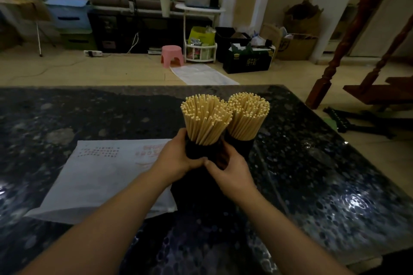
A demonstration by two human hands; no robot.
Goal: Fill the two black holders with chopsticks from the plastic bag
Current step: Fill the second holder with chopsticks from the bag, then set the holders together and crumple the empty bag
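Note:
Two black holders stand side by side on the dark speckled table, each packed with pale wooden chopsticks. My left hand and my right hand both grip the nearer, left holder, my thumbs meeting on its front. Its chopsticks fan out unevenly above the rim. Just behind and to the right stands the second holder, whose chopsticks form a tight bundle. The flattened white plastic bag with red print lies on the table to the left, under my left forearm.
The table's far edge runs across the middle of the view, its right edge slanting down to the right. Beyond it on the floor are a pink stool, a white sheet, boxes and a wooden stair post.

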